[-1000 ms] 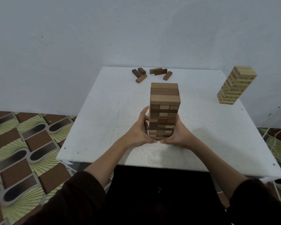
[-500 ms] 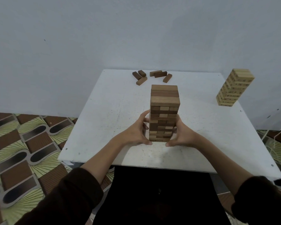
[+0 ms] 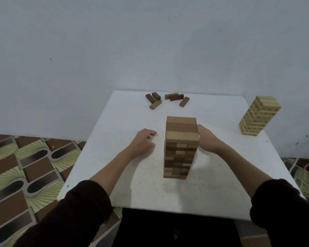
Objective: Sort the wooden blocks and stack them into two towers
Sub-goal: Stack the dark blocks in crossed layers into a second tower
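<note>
A tall tower of dark brown wooden blocks [image 3: 181, 148] stands upright in the middle of the white table [image 3: 114, 132]. My left hand [image 3: 143, 142] hovers a little to the left of the tower, fingers loosely curled, holding nothing. My right hand [image 3: 207, 139] lies against the tower's upper right side; its fingers are hidden behind the blocks. A second tower of pale wooden blocks [image 3: 259, 117] stands at the table's far right edge. Several loose dark blocks [image 3: 166, 99] lie scattered near the table's far edge.
A plain grey wall rises right behind the table. Patterned brown and green floor [image 3: 25, 175] lies to the left, below the table's left edge. The pale tower stands close to the right edge.
Both hands left the base of the dark tower and rose. The left hand pulled away to the left; the right hand moved up to the tower's upper right side.
</note>
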`<state>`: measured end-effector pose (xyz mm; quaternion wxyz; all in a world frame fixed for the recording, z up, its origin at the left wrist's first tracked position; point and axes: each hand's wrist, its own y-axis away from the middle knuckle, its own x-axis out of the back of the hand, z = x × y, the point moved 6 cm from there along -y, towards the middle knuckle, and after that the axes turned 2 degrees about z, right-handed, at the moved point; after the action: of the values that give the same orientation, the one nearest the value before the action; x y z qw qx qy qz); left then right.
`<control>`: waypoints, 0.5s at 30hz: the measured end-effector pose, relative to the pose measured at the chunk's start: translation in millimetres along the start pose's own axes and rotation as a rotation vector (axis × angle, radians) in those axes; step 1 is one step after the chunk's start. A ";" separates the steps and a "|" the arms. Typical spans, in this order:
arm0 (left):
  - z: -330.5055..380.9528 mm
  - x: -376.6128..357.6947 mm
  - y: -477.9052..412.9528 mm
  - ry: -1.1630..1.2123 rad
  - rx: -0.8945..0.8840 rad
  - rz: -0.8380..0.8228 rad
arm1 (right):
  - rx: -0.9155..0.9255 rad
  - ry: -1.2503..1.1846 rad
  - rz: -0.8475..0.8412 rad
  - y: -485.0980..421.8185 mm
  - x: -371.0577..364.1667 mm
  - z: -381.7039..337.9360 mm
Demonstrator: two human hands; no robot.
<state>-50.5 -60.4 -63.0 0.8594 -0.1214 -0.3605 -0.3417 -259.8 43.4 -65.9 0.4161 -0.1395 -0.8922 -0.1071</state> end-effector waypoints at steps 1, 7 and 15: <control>-1.3 1.5 -8.7 -0.005 0.002 0.003 | 0.017 -0.002 0.000 -11.0 1.7 1.7; -4.2 16.8 -70.9 -0.094 -0.094 0.126 | 0.072 0.095 0.020 -71.2 20.9 -21.6; 19.9 17.4 -139.4 -0.221 -0.275 0.150 | 0.040 0.357 0.034 -147.0 38.9 -27.3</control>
<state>-146.4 -162.7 -41.8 0.8131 -0.3010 -0.3923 -0.3072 -313.9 -96.6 -29.6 0.5721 -0.1250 -0.8037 -0.1056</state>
